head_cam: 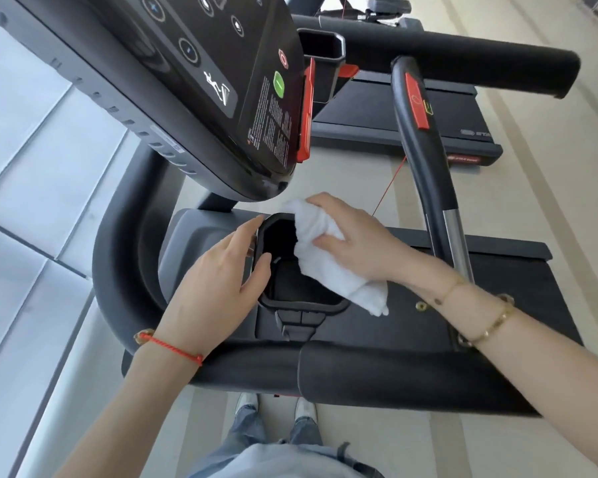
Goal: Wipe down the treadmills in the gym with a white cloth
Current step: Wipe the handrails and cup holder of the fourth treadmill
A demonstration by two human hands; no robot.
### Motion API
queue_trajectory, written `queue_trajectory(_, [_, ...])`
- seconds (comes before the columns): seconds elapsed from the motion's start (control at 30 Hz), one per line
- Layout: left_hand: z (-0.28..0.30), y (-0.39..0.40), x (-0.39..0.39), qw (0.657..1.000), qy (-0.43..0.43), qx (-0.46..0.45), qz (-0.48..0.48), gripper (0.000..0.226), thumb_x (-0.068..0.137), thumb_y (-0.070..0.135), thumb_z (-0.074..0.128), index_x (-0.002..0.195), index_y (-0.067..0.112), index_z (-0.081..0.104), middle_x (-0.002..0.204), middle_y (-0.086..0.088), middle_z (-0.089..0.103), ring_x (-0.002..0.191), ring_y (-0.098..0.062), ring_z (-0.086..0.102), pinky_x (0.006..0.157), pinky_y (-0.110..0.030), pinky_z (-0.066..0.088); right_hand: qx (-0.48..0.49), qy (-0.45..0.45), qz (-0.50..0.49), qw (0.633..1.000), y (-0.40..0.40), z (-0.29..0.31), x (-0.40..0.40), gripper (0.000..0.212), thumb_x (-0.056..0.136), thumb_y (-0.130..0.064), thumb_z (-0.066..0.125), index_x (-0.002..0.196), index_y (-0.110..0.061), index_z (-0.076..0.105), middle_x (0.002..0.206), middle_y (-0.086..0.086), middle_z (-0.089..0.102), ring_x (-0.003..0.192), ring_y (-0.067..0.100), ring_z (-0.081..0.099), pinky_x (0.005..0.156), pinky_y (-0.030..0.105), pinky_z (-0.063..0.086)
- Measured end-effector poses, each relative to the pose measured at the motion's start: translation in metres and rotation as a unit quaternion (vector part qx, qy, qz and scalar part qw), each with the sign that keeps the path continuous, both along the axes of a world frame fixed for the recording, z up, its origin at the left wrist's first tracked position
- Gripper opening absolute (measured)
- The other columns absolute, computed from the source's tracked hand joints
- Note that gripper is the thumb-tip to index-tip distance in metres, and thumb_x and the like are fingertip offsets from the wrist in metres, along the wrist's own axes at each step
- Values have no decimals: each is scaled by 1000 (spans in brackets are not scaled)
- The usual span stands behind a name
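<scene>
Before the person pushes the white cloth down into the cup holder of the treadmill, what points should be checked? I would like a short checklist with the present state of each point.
1. The right hand grips the white cloth firmly: ok, the fingers are curled round it.
2. The cloth is at the cup holder: ok, it lies over the holder's right rim.
3. The left hand steadies the holder: ok, its fingers rest on the left rim, the thumb at the inner edge.
4. The holder is free of objects inside: cannot tell, the inside is dark.
5. The loose end of the cloth is away from the red safety cord: ok, they are apart.
6. The cloth is clean enough: ok, it looks white with no visible marks.
</scene>
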State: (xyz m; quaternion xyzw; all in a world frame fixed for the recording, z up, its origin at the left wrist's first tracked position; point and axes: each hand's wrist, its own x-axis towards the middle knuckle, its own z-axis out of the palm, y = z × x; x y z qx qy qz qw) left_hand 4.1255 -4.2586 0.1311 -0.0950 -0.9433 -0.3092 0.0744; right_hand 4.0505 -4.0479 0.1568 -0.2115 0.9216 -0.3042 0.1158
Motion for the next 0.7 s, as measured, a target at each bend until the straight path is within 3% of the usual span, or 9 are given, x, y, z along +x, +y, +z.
queue_trajectory(0.13, [1,0,-2,1000,-3,8,-4,49,94,37,48,142,26,40,103,4,65,90,-15,62,77,-24,46,65,26,88,994,-9,3,-18,40,95,-26,51,133,-34,39,108,-16,55,90,18,54,72,34,36])
queue_trajectory(0.23, [2,-1,-1,1000,-4,13,-3,49,94,37,49,142,27,41,102,4,65,90,-16,62,79,-33,52,51,36,78,995,-4,0,-11,39,98,-27,46,135,-34,37,125,-13,54,100,21,56,81,38,42])
queue_trajectory(0.37, [3,-2,0,1000,-6,9,1,49,95,40,47,142,29,40,106,7,65,91,-14,62,81,-34,53,-31,0,18,999,18,-8,17,46,102,-28,39,145,-28,26,146,-8,35,119,18,48,92,33,39])
queue_trajectory(0.47, [5,-1,0,1000,-11,10,3,49,95,39,47,142,28,40,102,5,66,86,-17,63,80,-38,53,-12,27,46,998,17,-9,21,51,101,-24,38,149,-23,20,150,-5,27,127,18,40,98,31,35])
queue_trajectory(0.57, [6,-1,0,1000,-14,12,2,50,94,38,48,143,27,41,105,4,66,91,-17,63,82,-38,53,60,86,92,990,-2,-4,2,49,101,-24,40,147,-26,25,146,-6,35,124,19,39,89,31,34])
queue_trajectory(0.7, [7,-1,1,1000,-19,11,11,50,94,37,50,141,23,44,103,1,66,91,-19,63,82,-41,52,111,139,124,976,-26,-2,-13,40,101,-30,39,140,-33,33,126,-9,52,109,19,52,72,34,37])
